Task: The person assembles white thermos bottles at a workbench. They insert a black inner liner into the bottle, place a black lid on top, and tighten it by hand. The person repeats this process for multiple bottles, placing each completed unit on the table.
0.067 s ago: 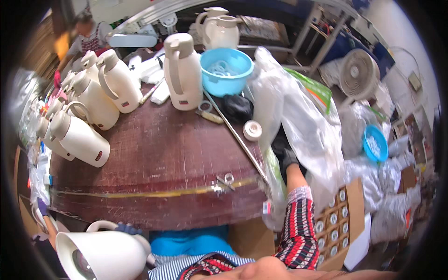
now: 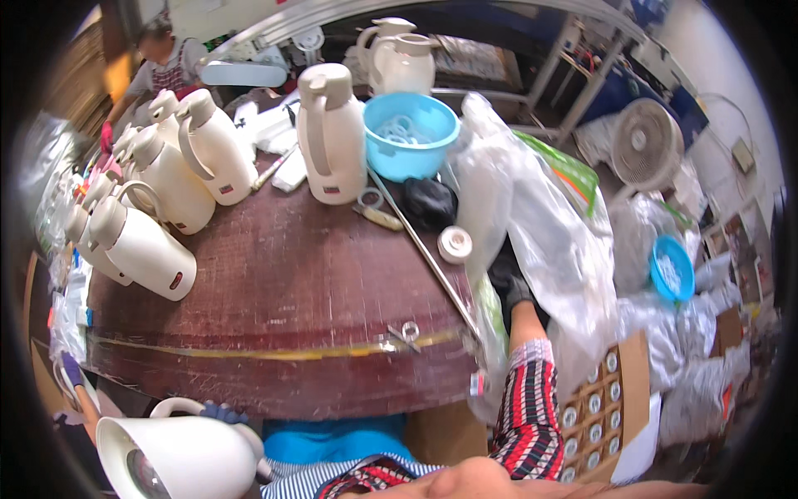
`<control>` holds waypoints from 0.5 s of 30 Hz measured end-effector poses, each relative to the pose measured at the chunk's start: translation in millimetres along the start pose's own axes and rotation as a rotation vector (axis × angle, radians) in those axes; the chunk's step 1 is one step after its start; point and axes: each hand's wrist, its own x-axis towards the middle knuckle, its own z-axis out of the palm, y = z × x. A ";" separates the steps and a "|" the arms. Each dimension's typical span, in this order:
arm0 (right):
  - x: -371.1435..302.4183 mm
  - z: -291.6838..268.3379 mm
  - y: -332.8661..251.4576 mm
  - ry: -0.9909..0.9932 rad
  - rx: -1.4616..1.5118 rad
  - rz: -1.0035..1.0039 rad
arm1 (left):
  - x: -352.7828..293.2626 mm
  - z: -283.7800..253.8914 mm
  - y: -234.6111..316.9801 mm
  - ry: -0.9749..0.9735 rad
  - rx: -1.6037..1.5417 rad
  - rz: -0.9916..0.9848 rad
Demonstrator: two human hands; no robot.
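Lower left of the frame: left hand (image 2: 223, 413) in a dark blue glove, fingers closed round the curved handle of a white plastic vacuum jug (image 2: 170, 457), held on its side below the near edge of the dark brown wooden table (image 2: 283, 274), mouth toward the camera. Right of centre: right hand (image 2: 509, 287) in a black glove, reaching into a large clear, crinkled plastic bag (image 2: 540, 224); fingers buried in the film, so open or closed cannot be told.

Best handled by keeping the jug steady by the handle, mouth kept clear, and drawing parts out of the bag without snagging the thin film.

Smooth, glossy jug shells; worn, scuffed tabletop. Upper centre: round light blue plastic bowl (image 2: 411, 133) of small white rings; beside it an upright cream jug (image 2: 332, 133).
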 end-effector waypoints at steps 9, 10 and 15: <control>-0.1 -72.2 -39.3 0.145 0.099 -0.027 | -19.1 -6.2 -10.1 0.076 -0.224 0.192; 8.5 -67.0 -54.1 0.132 0.148 -0.081 | -25.8 -5.1 -0.7 0.094 -0.219 0.261; -134.5 -134.0 -156.8 0.415 -0.076 -1.105 | -66.7 -42.4 33.5 0.442 -0.277 0.440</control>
